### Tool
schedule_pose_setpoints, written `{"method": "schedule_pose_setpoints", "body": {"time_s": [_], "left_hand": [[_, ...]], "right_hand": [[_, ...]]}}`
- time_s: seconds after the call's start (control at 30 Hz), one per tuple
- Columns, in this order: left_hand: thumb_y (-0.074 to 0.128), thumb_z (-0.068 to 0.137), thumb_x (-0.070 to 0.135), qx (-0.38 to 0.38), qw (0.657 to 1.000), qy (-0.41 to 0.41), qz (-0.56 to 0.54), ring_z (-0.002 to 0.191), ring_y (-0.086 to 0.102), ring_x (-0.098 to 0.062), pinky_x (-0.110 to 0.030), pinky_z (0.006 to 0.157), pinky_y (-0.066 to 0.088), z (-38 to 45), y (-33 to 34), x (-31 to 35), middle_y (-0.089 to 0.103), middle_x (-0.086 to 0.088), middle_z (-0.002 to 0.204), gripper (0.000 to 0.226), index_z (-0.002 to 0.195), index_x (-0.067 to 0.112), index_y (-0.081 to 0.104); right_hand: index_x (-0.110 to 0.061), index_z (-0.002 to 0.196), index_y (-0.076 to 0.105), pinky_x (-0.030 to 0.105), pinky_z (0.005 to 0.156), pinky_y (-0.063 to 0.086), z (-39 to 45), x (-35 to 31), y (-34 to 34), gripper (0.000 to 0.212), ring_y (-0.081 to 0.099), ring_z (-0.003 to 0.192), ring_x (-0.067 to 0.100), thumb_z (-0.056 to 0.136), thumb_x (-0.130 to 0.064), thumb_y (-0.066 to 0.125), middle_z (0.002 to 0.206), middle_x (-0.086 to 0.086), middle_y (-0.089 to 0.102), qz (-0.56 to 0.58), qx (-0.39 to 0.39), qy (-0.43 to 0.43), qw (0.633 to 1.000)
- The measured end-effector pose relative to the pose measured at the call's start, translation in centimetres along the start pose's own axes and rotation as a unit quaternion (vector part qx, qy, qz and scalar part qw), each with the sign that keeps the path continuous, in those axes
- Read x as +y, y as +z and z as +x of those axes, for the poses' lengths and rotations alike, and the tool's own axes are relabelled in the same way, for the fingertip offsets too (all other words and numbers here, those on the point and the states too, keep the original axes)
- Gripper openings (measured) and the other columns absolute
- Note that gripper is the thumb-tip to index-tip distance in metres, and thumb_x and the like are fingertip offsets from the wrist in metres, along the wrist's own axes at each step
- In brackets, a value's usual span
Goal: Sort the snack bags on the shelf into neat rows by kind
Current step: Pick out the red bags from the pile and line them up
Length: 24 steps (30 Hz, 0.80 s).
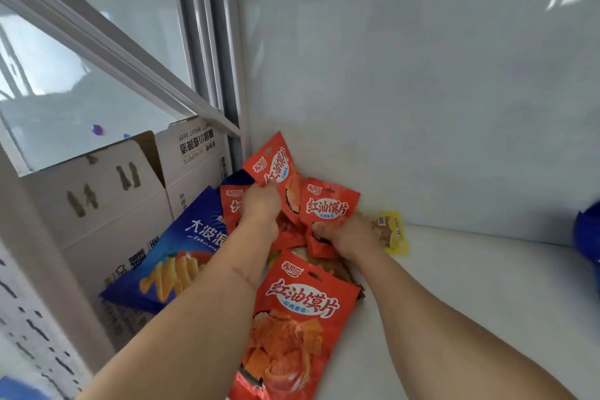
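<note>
Left of the big red bag that lies flat on the white shelf, a cardboard box stands by the window frame, and a blue chip bag leans tilted against it. Just beyond that blue bag, further back than the big red bag, a small red bag stands partly hidden behind the left hand. The left hand grips a second red bag by its lower edge, holding it upright near the back corner of the shelf. Right of it, directly behind the big red bag, the right hand curls its fingers around the bottom of a third red bag, which overlaps the one in the left hand. Right of the right hand, a small yellow packet lies on the shelf against the back wall. Far right of the big red bag, a blue thing shows at the picture's edge; I cannot tell what it is.
</note>
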<state>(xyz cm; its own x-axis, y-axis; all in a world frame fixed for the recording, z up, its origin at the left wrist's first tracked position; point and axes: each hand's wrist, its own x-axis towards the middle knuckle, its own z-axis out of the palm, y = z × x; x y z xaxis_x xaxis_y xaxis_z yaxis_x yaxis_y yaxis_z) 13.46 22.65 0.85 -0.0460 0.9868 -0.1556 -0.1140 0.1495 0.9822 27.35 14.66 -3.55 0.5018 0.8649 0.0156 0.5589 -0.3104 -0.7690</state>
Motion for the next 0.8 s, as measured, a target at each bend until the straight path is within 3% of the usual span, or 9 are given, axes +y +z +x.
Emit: {"method": "schedule_pose_setpoints", "body": {"time_s": [0.07,0.17,0.23,0.3,0.4,0.5,0.63,0.8], "left_hand": [[0.052,0.1,0.038,-0.003,0.999,0.039,-0.01,0.094,0.069,-0.03,-0.051,0.089,0.057,-0.1,0.2,-0.1,0.071,-0.009,0.102,0.017,0.091,0.024,0.058],[0.051,0.1,0.043,-0.018,0.995,0.06,-0.074,0.098,0.07,-0.028,-0.051,0.093,0.056,-0.1,0.4,-0.2,0.072,-0.005,0.107,0.018,0.099,0.028,0.06],[0.049,0.101,0.044,-0.023,0.992,0.058,-0.106,0.099,0.07,-0.026,-0.05,0.093,0.056,-0.1,0.5,-0.2,0.072,-0.004,0.11,0.018,0.104,0.029,0.06],[0.048,0.101,0.045,-0.036,0.992,0.053,-0.107,0.101,0.069,-0.026,-0.05,0.093,0.055,-0.1,0.7,-0.3,0.071,-0.003,0.112,0.02,0.111,0.03,0.058],[0.057,0.099,0.035,-0.073,0.994,0.033,-0.081,0.095,0.072,-0.027,-0.049,0.087,0.059,-0.1,0.8,-0.7,0.072,-0.004,0.107,0.02,0.115,0.023,0.06],[0.064,0.097,0.02,-0.099,0.994,0.016,-0.036,0.09,0.073,-0.03,-0.048,0.084,0.06,0.0,0.9,-1.6,0.075,-0.009,0.1,0.01,0.104,0.015,0.066],[0.053,0.102,0.028,-0.091,0.995,0.009,-0.037,0.089,0.072,-0.03,-0.048,0.083,0.06,-0.3,1.1,-2.1,0.073,-0.008,0.099,0.012,0.099,0.02,0.062],[0.046,0.103,0.038,-0.082,0.996,0.034,-0.032,0.093,0.071,-0.03,-0.053,0.085,0.059,-0.5,1.6,-1.9,0.071,-0.007,0.101,0.018,0.095,0.027,0.058]], "right_hand": [[-0.023,0.133,0.053,0.047,0.102,0.046,-0.3,-0.1,-0.1,0.078,0.058,0.12,0.031,0.068,-0.054,0.081,0.131,0.004,0.063,0.031,0.022,0.0,0.999],[-0.021,0.128,0.05,0.037,0.092,0.048,-0.8,0.1,-0.4,0.074,0.062,0.113,0.025,0.067,-0.044,0.086,0.12,-0.001,0.066,0.104,0.061,-0.008,0.993],[-0.023,0.122,0.05,0.029,0.082,0.043,-1.2,0.3,-0.7,0.068,0.061,0.102,0.015,0.068,-0.043,0.087,0.102,-0.013,0.063,0.129,0.074,-0.023,0.989],[-0.028,0.114,0.049,0.028,0.082,0.041,-1.7,0.5,-1.2,0.06,0.053,0.095,0.01,0.069,-0.047,0.085,0.09,-0.022,0.055,0.113,0.073,-0.035,0.99],[-0.025,0.112,0.056,0.035,0.097,0.047,-2.0,1.1,-1.6,0.051,0.06,0.111,0.018,0.075,-0.048,0.081,0.113,-0.006,0.067,0.114,0.04,-0.023,0.992],[-0.016,0.128,0.056,0.039,0.102,0.047,-2.4,1.8,-1.9,0.058,0.06,0.117,0.024,0.081,-0.042,0.078,0.126,0.002,0.064,0.123,0.042,0.004,0.992],[-0.015,0.132,0.051,0.037,0.1,0.048,-3.2,2.5,-2.6,0.066,0.061,0.115,0.021,0.076,-0.027,0.084,0.126,0.001,0.064,0.19,0.087,0.024,0.978],[-0.009,0.132,0.05,0.039,0.096,0.052,-3.4,3.3,-3.8,0.069,0.065,0.109,0.023,0.075,-0.023,0.085,0.121,0.006,0.067,0.249,0.113,0.095,0.957]]}}
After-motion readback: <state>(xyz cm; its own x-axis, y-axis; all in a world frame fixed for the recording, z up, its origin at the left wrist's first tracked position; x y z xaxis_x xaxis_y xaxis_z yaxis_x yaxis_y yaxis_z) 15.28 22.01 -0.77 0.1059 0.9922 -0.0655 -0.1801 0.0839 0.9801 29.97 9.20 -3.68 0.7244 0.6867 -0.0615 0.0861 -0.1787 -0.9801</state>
